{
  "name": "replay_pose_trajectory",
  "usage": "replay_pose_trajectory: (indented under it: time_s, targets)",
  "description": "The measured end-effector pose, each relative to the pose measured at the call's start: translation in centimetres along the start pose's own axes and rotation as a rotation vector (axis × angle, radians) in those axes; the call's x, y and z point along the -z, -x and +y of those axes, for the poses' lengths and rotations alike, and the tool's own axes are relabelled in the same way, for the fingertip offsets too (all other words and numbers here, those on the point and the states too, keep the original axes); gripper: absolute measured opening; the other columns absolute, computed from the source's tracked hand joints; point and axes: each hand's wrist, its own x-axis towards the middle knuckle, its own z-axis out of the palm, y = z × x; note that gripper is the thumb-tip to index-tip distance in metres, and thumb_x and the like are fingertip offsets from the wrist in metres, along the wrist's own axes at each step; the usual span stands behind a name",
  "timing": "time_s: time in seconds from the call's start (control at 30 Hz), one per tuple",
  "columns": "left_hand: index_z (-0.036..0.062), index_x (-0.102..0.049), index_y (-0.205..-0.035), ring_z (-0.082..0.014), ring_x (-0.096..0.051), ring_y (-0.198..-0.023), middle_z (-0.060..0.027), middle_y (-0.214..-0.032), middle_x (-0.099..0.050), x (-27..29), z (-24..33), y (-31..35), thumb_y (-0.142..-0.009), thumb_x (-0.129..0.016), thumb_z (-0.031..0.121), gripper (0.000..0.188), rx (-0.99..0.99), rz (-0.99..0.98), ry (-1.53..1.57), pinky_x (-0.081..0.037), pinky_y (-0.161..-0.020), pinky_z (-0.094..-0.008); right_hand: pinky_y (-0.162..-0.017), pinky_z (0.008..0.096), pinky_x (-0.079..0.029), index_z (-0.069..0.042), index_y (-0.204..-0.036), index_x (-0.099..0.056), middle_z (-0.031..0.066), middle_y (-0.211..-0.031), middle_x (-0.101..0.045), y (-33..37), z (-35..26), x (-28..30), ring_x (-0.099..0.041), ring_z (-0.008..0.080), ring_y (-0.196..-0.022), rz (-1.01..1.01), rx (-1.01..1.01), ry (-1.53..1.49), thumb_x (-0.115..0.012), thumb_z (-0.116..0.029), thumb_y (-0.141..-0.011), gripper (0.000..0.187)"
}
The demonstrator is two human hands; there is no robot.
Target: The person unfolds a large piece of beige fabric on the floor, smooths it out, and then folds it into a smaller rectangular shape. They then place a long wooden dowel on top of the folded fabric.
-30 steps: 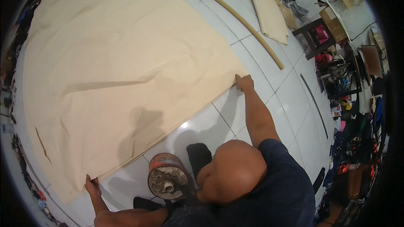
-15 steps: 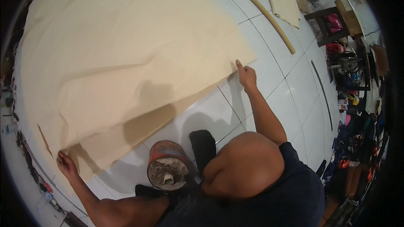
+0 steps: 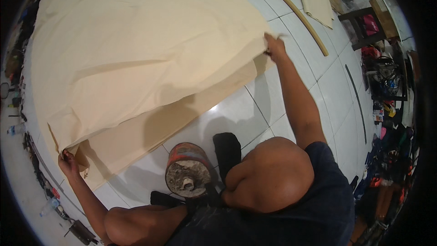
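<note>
A large cream sheet of cloth (image 3: 123,27) spreads over the floor ahead of me, folded in at least two layers. My left hand (image 3: 69,163) is closed on the near left corner of the upper layer. At the right end of the same edge, my right hand (image 3: 276,48) pinches the cloth, its fingers partly blurred. Between the hands the upper edge is lifted, and the lower layer (image 3: 177,114) shows beneath it, resting on the tiles. Creases run across the upper layer near its lifted edge.
A red can filled with concrete (image 3: 187,173) stands between my feet on white tiles (image 3: 232,109). Beyond the right hand lie a yellowish tube (image 3: 300,20), folded cream cloth (image 3: 315,0) and a thin dark strip (image 3: 356,100). A dark stool (image 3: 359,27) and clutter line the right side.
Both hands have raised the upper layer's edge and moved it farther from me, baring more of the lower layer. In the picture, the surroundings shift slightly right.
</note>
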Motion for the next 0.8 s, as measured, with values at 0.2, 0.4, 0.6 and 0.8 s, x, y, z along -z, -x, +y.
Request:
replay_pose_trajectory:
  time_s: [0.2, 0.4, 0.6, 0.8]
  targets:
    - [-0.0023, -0.052, -0.089, -0.0176, -0.055, -0.069, -0.0119, -0.082, -0.058, 1.5, 13.8, -2.3, -0.093, -0.046, 0.01, 0.014, -0.091, -0.294, 0.081, -0.046, -0.056, -0.023, -0.066, 0.0379, -0.042, 0.001, -0.098, -0.062, 0.0109, -0.094, -0.061, -2.8, -18.2, -7.7, -0.053, 0.0212, -0.078, -0.048, 0.384, 0.195, -0.058, -0.051, -0.083, 0.055]
    - [-0.0099, -0.049, -0.124, -0.0259, -0.06, -0.106, -0.0211, -0.117, -0.059, 11.0, 13.3, 3.9, -0.093, -0.05, 0.014, 0.039, -0.3, -0.187, 0.087, -0.053, -0.086, -0.0352, -0.086, 0.0355, -0.051, 0.001, -0.107, -0.06, 0.0123, -0.099, -0.065, 3.7, -18.9, -3.4, -0.063, 0.0238, -0.092, -0.098, 0.523, -0.294, -0.055, -0.047, -0.092, 0.051]
    - [0.0017, -0.062, -0.101, -0.0135, -0.057, -0.062, -0.0036, -0.08, -0.064, 6.9, -13.5, 11.6, -0.091, -0.065, 0.026, 0.027, 0.196, 0.343, -0.397, -0.048, -0.059, -0.0243, -0.05, 0.033, -0.047, 0.008, -0.094, -0.061, 0.0137, -0.076, -0.063, 2.0, 4.2, 2.5, -0.058, 0.0189, -0.057, 0.076, -0.045, 0.146, -0.061, -0.038, -0.09, 0.046]
    - [-0.0046, -0.061, -0.099, -0.015, -0.056, -0.061, -0.0073, -0.08, -0.063, 7.5, -12.3, 14.2, -0.09, -0.068, 0.029, 0.035, 0.258, 0.458, -0.622, -0.049, -0.059, -0.0274, -0.053, 0.0334, -0.05, 0.007, -0.082, -0.059, 0.0142, -0.069, -0.064, 3.8, 4.6, 1.1, -0.062, 0.0214, -0.055, 0.056, -0.082, 0.341, -0.063, -0.03, -0.087, 0.037]
